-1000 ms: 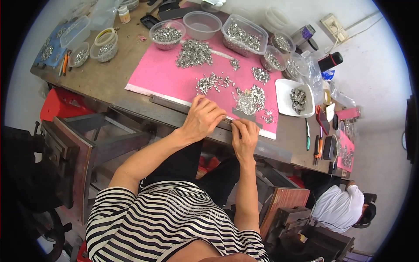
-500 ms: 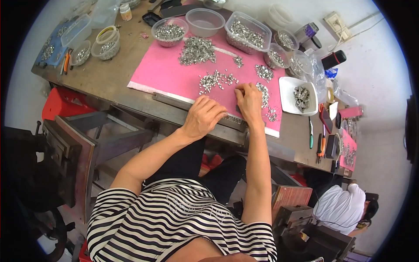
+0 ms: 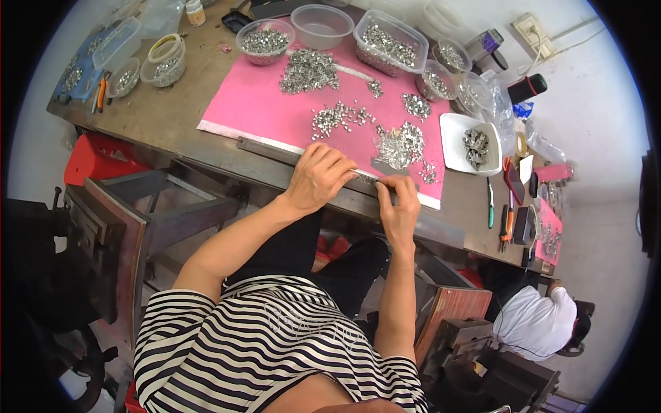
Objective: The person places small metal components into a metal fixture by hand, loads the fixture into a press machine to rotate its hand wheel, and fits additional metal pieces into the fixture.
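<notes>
My left hand [image 3: 318,177] rests at the front edge of the pink mat [image 3: 255,96], fingers curled and pressed together over a long grey metal bar [image 3: 267,151]. Just right of it, my right hand [image 3: 400,199] is pinched at the same bar, with thumb and forefinger near its top. Whatever small piece either hand grips is too small or hidden to make out. Beyond my right hand lies a heap of slim silvery metal pieces [image 3: 394,150]. Farther left on the mat are a loose scatter of small metal pieces [image 3: 334,120] and a bigger heap [image 3: 309,71].
Clear plastic tubs of metal pieces [image 3: 264,43] line the back, beside an empty round tub [image 3: 321,29]. A white square dish [image 3: 451,155] stands at right, near orange-handled pliers [image 3: 507,224]. At left is a red stool [image 3: 96,160]. Another person [image 3: 537,323] sits at lower right.
My right hand has come back from the heap on the mat to the bar at the front edge, uncovering the slim pieces. My left hand has barely moved.
</notes>
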Demonstrator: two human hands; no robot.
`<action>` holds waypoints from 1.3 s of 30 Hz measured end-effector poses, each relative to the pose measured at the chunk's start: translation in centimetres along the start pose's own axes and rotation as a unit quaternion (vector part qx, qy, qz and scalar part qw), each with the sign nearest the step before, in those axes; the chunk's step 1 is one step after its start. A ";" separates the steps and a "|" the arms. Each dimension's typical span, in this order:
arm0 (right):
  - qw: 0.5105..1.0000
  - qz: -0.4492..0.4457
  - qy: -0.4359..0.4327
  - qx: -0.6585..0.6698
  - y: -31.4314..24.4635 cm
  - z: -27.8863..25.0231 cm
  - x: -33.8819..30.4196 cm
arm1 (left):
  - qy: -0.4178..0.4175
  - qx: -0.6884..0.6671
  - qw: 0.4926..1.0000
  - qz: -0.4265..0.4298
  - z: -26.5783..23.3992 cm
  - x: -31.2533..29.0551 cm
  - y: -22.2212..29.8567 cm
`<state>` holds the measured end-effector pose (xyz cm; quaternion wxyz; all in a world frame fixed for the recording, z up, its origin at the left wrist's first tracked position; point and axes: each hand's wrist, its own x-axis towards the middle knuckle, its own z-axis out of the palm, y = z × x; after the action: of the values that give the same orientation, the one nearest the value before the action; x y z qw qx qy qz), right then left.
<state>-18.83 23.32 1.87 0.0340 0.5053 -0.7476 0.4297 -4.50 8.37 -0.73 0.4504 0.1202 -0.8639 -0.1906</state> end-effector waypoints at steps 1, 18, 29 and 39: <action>0.998 -0.029 -0.003 -0.049 -0.4 -0.1 0.0 | -0.003 0.005 1.000 0.001 0.0 0.0 0.0; 0.997 0.049 0.049 0.045 1.0 1.5 -1.0 | -0.008 0.138 0.985 -0.107 -12.4 -4.2 -5.0; 0.976 0.068 0.196 0.066 1.5 1.2 -2.3 | -0.080 0.126 0.987 -0.059 -15.9 -3.3 -6.0; 0.981 0.073 0.175 0.045 1.7 0.8 -2.3 | -0.118 -0.179 0.975 0.057 -4.4 3.4 3.5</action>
<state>-18.70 24.62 -0.79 0.1104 0.3675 -0.7448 0.5459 -2.94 9.21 5.60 0.3691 -0.0354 -0.8683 -0.3294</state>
